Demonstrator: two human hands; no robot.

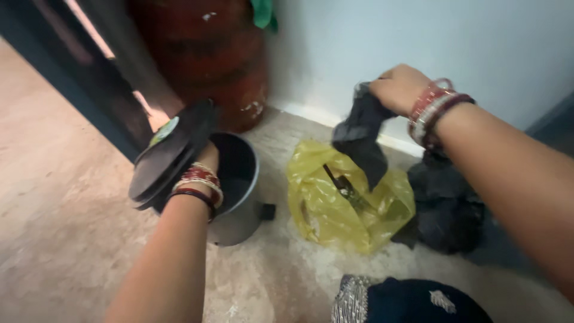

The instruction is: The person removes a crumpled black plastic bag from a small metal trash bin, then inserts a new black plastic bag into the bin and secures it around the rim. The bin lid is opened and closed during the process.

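the left hand [206, 161] grips the black lid [170, 152] tilted open over the small grey bin [239, 197] on the floor near the wall, the right hand [397, 87] pinches a dark bag [362, 140] above the yellow bag [347, 203], so it is better to keep the lid wide open and hold the bag firmly

Seen from above, looking down at a mottled stone floor [60, 227] by a pale wall [478, 42]. Left hand [206, 160], wrist ringed with red bangles [200, 179], gripping a black round lid [170, 152], tilted up over a small grey pedal bin [239, 197]. Right hand [397, 87], also bangled, pinching a dark grey bag [362, 140] that hangs limp above a crumpled yellow plastic bag [347, 206] on the floor. Just right of the yellow bag, a heap of black plastic [448, 209]. Behind the bin, a red gas cylinder [221, 60] against the wall, beside a dark door frame [72, 84]. At bottom edge, dark blue embroidered cloth [412, 302].
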